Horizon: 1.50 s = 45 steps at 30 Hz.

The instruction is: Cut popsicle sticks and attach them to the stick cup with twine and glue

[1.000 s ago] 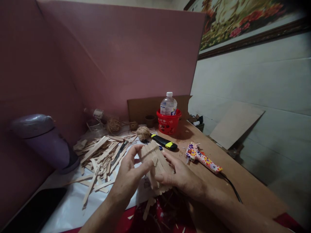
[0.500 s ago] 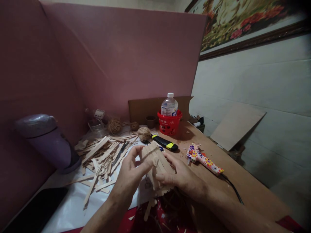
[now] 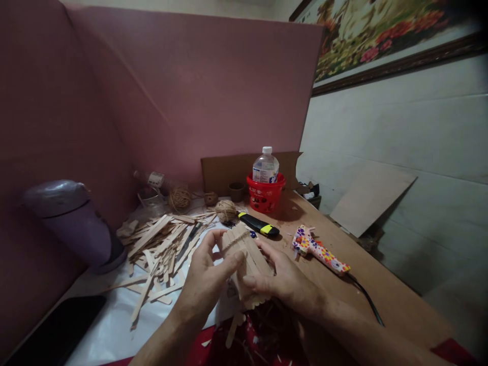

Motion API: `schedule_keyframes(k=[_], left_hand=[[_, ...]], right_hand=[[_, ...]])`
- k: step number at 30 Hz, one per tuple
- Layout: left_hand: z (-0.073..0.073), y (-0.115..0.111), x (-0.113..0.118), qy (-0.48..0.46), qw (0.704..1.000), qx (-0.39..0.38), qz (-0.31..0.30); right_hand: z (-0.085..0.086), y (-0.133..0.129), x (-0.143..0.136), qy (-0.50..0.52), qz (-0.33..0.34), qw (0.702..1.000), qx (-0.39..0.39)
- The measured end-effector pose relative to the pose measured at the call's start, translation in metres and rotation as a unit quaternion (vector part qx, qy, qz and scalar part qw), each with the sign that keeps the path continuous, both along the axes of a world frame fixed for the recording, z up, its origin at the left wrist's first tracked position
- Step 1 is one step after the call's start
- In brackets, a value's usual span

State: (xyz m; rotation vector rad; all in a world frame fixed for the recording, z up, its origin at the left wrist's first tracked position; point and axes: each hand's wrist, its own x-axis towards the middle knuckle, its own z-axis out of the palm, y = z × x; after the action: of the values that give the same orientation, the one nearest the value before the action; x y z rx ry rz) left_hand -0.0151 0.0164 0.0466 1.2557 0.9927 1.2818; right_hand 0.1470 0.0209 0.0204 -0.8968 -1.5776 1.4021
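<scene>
A small piece built of pale wooden craft sticks [image 3: 249, 256], with a strand of twine across its upper end, is held up over the table's front edge. My left hand [image 3: 209, 264] grips its left side, the thumb lying on the front face. On the right side my right hand [image 3: 284, 277] holds it, thumb across the lower front and fingers behind. Both hands' fingertips behind the piece are partly hidden. Just beyond it lies a black and yellow utility knife [image 3: 259, 224], beside a ball of twine [image 3: 226, 211].
Loose craft sticks [image 3: 163, 249] are heaped at left, near a purple tumbler [image 3: 76, 229] and a black flat object [image 3: 57, 330]. A flowered glue gun [image 3: 320, 251] with a cord lies right. Behind stands a red bucket [image 3: 265, 195] holding a plastic bottle [image 3: 266, 168].
The stick piece has tilted slightly between my hands, and my left thumb has shifted a little on its face. The small rounded bit beside that thumb no longer shows.
</scene>
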Motion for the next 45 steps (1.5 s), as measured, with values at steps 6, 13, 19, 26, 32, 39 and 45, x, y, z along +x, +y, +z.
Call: schedule_keyframes(k=[6,13,19,26,32,39,45], left_hand=[[0.0018,0.0025,-0.0022,-0.027,1.000,-0.011,-0.009],[0.0022,-0.0002,0.0011,-0.006,1.000,0.002,0.019],[0.0011,0.0006,0.0027,-0.049,0.999,-0.022,-0.001],[0.0020,-0.0012,0.0026,-0.047,0.999,-0.026,-0.002],[0.0049,-0.0026,0.0022,-0.064,0.998,-0.001,0.022],[0.0016,-0.0021,0.0052,-0.077,0.996,-0.009,0.036],[-0.0015,-0.0015,0.0034,-0.070,0.997,0.007,-0.016]], right_hand=[[-0.0031,0.0015,0.0010,0.026,-0.003,0.999,0.026],[0.0001,-0.0012,0.0006,0.015,-0.018,0.999,0.024],[0.0025,-0.0029,0.0002,0.015,-0.017,0.999,0.024],[0.0010,-0.0023,-0.0006,0.029,-0.009,0.999,0.028],[0.0000,-0.0002,0.0001,0.094,0.028,0.995,-0.024],[0.0008,-0.0018,-0.0002,0.134,0.048,0.989,-0.051],[-0.0027,-0.0008,-0.0009,0.088,0.020,0.996,-0.003]])
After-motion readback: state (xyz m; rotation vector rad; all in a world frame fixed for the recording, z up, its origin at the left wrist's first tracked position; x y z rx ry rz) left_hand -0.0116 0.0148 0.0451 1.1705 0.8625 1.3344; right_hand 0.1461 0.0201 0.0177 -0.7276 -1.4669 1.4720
